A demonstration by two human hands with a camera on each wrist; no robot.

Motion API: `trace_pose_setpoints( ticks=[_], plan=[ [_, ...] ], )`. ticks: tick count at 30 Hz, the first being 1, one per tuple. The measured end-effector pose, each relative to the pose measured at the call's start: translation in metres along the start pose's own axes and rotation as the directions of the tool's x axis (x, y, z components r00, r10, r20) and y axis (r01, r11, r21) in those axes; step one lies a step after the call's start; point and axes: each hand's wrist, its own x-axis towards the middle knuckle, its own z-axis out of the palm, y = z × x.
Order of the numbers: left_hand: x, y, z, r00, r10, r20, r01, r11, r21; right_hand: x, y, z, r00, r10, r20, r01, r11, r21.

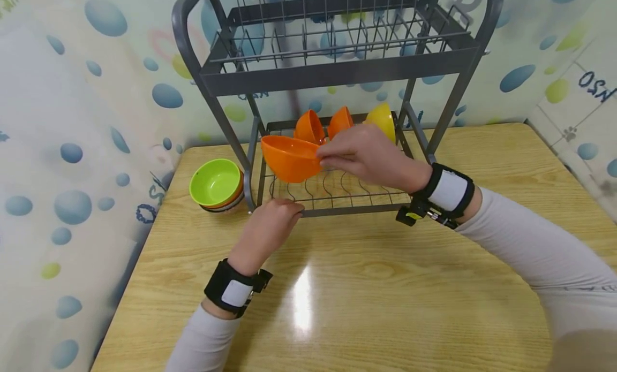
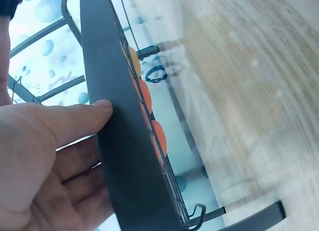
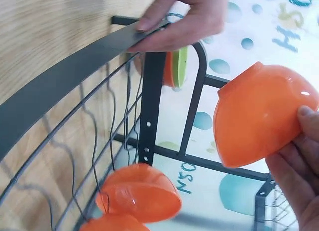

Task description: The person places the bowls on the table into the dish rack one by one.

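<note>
My right hand (image 1: pixel 368 155) pinches an orange bowl (image 1: pixel 291 160) by its side, holding it over the lower tier of a dark grey dish rack (image 1: pixel 332 75). The same bowl (image 3: pixel 264 116) shows large in the right wrist view, with the fingers at its right side. My left hand (image 1: pixel 270 227) grips the front bar (image 2: pixel 124 141) of the lower tier near its left corner, thumb on one face and fingers behind. Behind the held bowl, two orange bowls (image 1: pixel 309 128) and a yellow bowl (image 1: pixel 382 121) stand tilted in the lower tier.
A stack of bowls with a green bowl (image 1: pixel 216 182) on top stands on the wooden table (image 1: pixel 366 286), left of the rack. The rack's upper wire tier (image 1: pixel 337 40) rises above the hands. A patterned wall covering (image 1: pixel 72 147) lies behind and to the left.
</note>
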Motion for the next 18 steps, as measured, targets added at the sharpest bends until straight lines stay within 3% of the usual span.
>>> trace_pose_setpoints(
  ticks=[4, 7, 12, 18],
  plan=[
    [0.0, 0.001, 0.001, 1.0, 0.024, -0.013, -0.023, 0.999, 0.037, 0.015, 0.007, 0.008, 0.983, 0.181, 0.034, -0.184, 0.978, 0.094],
    [-0.001, 0.002, 0.0, 0.999, 0.035, -0.026, -0.033, 0.997, 0.063, 0.025, 0.012, 0.015, 0.949, 0.308, 0.072, -0.316, 0.929, 0.195],
    [-0.001, 0.002, 0.001, 0.999, 0.029, -0.032, -0.027, 0.998, 0.055, 0.037, 0.02, 0.03, 0.89, 0.446, 0.096, -0.449, 0.821, 0.351],
    [-0.001, 0.001, 0.002, 0.998, 0.021, -0.052, -0.018, 0.998, 0.055, 0.052, 0.03, 0.044, 0.806, 0.579, 0.118, -0.542, 0.644, 0.54]
  ],
)
